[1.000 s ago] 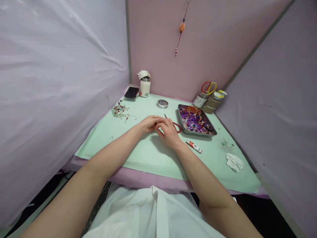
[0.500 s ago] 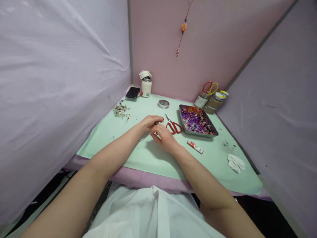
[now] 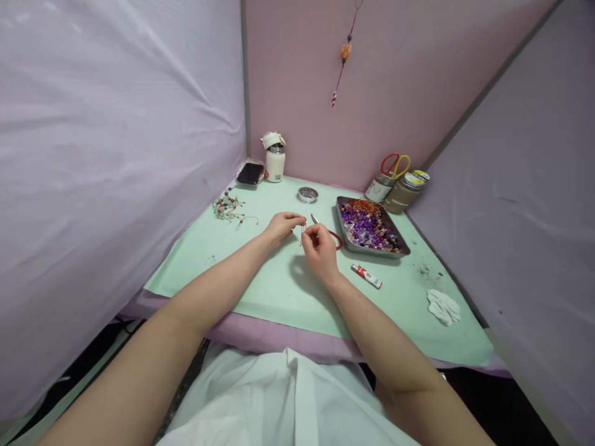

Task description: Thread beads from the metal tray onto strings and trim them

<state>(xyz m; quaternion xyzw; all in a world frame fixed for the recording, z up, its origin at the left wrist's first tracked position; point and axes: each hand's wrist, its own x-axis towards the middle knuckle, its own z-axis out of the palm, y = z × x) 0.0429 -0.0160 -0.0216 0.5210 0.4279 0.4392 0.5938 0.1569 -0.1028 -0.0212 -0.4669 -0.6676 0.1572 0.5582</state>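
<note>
My left hand [image 3: 282,224] and my right hand [image 3: 320,248] meet over the middle of the green mat [image 3: 279,291]. Both pinch a thin reddish thread [image 3: 303,233] held between their fingertips, a little above the mat. Red-handled scissors [image 3: 331,236] lie just behind my right hand, partly hidden by it. A metal tray [image 3: 402,248] full of purple and mixed beads sits to the right of the hands.
A red-and-white lighter [image 3: 366,275] lies right of my wrist. A small round tin [image 3: 307,194], a white flask [image 3: 274,162] and a phone [image 3: 250,173] stand at the back. Beaded strands [image 3: 226,207] lie left; jars with scissors [image 3: 394,183] and a white cloth [image 3: 443,306] are right.
My right hand has lifted and moved back toward the scissors, covering their handles again. The fingertips of both hands now hold the thread up off the mat.
</note>
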